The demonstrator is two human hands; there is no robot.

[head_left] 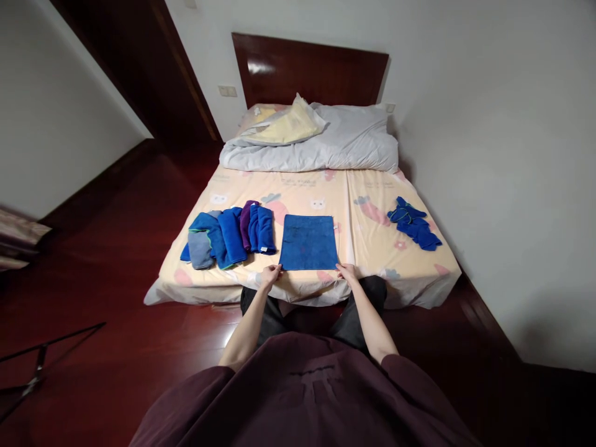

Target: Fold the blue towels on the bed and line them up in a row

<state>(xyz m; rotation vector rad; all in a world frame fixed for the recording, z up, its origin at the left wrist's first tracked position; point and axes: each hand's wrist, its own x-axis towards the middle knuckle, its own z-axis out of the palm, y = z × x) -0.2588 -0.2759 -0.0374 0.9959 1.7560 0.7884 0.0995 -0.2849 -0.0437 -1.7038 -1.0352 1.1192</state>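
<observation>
A square blue towel (309, 242) lies spread flat on the bed in front of me. My left hand (270, 275) pinches its near left corner, and my right hand (347, 273) pinches the near right corner. Left of this towel sits a row of folded towels (231, 233) in blue, grey-blue and purple, some with green edging. Over on the right side of the bed is a crumpled heap of blue cloth (413, 223), also with a bit of green edging.
The bed (316, 189) has a peach patterned sheet and a dark wooden headboard (310, 69). A grey quilt (354, 139) with a pale yellow part is bunched at its head. A black metal stand (40, 360) is on the red floor at left. White walls flank the bed.
</observation>
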